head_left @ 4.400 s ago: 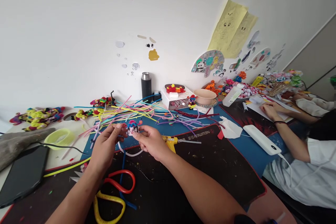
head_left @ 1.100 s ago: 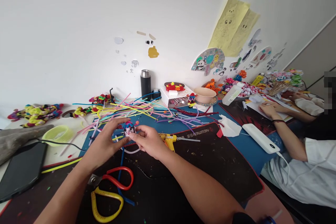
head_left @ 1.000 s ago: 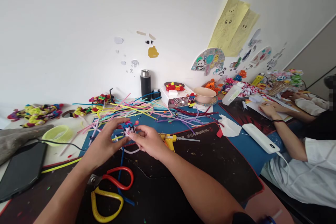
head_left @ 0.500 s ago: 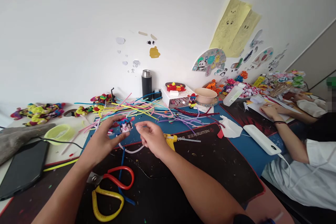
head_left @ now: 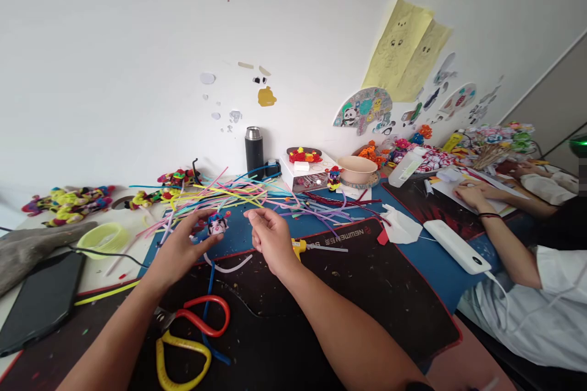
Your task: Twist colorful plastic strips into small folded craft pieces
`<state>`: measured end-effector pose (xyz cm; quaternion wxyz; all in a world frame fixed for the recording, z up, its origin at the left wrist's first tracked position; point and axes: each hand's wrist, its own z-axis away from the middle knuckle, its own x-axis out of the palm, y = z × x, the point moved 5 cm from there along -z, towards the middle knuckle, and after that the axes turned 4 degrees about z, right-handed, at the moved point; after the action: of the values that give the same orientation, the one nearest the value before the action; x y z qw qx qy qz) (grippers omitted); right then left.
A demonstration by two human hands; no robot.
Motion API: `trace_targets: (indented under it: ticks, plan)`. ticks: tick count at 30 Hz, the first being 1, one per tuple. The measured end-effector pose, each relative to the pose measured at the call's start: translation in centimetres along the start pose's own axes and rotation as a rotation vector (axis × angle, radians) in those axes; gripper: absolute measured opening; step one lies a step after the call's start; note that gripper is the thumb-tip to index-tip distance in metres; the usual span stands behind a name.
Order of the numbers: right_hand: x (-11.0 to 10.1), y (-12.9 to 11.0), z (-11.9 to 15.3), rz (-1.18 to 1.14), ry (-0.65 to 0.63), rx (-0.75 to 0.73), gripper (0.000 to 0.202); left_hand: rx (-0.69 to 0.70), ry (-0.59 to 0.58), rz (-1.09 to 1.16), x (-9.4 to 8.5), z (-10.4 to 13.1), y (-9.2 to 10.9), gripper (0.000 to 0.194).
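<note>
My left hand (head_left: 187,243) grips a small doll head (head_left: 216,225) with a white face and a blue and red top, between thumb and fingers. To its right, my right hand (head_left: 271,238) is closed in a pinch; whatever its fingertips hold, if anything, is too small to make out. A yellow glue gun (head_left: 299,248) with a clear glue stick lies partly hidden behind my right hand. Below the doll head a white pipe cleaner (head_left: 232,269) curves over the mat. Scissors (head_left: 202,311) with one red and one yellow handle lie near my left forearm, over a blue pipe cleaner (head_left: 211,281).
Many coloured pipe cleaners (head_left: 238,195) are heaped at the back. Behind them stand a black thermos (head_left: 254,154), a white box (head_left: 298,166) and a beige bowl (head_left: 358,169). A phone (head_left: 41,290) lies left. A co-worker's arm (head_left: 498,235) and a white power bank (head_left: 456,246) are right.
My right hand has drawn slightly right, away from the doll head. My left hand keeps its hold, and the doll head is turned a little. The view has shifted slightly.
</note>
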<state>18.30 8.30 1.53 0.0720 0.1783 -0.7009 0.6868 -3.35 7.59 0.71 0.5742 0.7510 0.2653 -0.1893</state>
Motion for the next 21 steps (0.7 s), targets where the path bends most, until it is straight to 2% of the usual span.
trace_targets:
  ticks: [6, 11, 15, 21]
  plan:
    - [-1.3, -0.6, -0.4, -0.032, 0.039, -0.021, 0.048, 0.037, -0.103, -0.166, 0.9, -3.1, -0.2, 0.067]
    - [-1.6, -0.6, -0.5, -0.065, 0.042, -0.022, 0.046, 0.046, -0.124, -0.267, 2.9, -5.5, -1.3, 0.063]
    - [-1.4, -0.9, -0.4, -0.07, 0.028, -0.02, 0.045, 0.044, -0.131, -0.337, 4.2, -6.2, -2.4, 0.064]
    - [-1.2, -0.9, -0.2, -0.073, -0.001, -0.005, 0.045, 0.048, -0.134, -0.394, 5.0, -6.6, -3.3, 0.061]
